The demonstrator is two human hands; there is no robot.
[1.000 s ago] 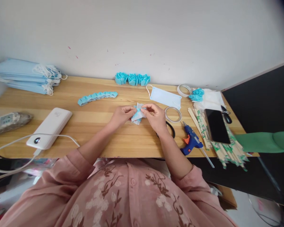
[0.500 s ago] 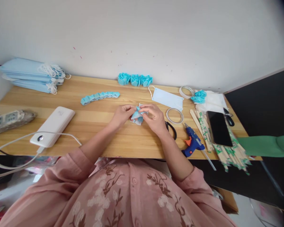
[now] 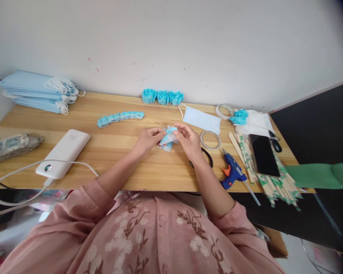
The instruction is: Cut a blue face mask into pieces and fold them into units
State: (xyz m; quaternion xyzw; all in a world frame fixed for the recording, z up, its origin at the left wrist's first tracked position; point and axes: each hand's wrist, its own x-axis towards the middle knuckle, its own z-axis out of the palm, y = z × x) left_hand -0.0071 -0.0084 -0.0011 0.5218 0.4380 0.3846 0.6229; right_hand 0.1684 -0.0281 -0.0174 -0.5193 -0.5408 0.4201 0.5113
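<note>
A small folded piece of light blue mask fabric [image 3: 167, 137] is pinched between both my hands just above the wooden desk [image 3: 125, 160]. My left hand [image 3: 148, 139] grips its left edge with thumb and fingertips. My right hand [image 3: 188, 140] pinches its right edge. A pleated blue strip [image 3: 120, 117] lies to the left behind them, and three blue fabric rosettes [image 3: 162, 96] stand in a row against the wall.
A stack of face masks [image 3: 34, 91] sits far left, with a white power bank [image 3: 63, 153] and cable. One flat mask [image 3: 201, 118], two tape rolls [image 3: 210, 139], a blue glue gun [image 3: 232, 173], a phone [image 3: 263, 154] on wrapped chopsticks [image 3: 274, 179] lie right.
My fingers have worked the blue piece, turning a fold up between the two pinches. The hands stayed in the same spot on the desk.
</note>
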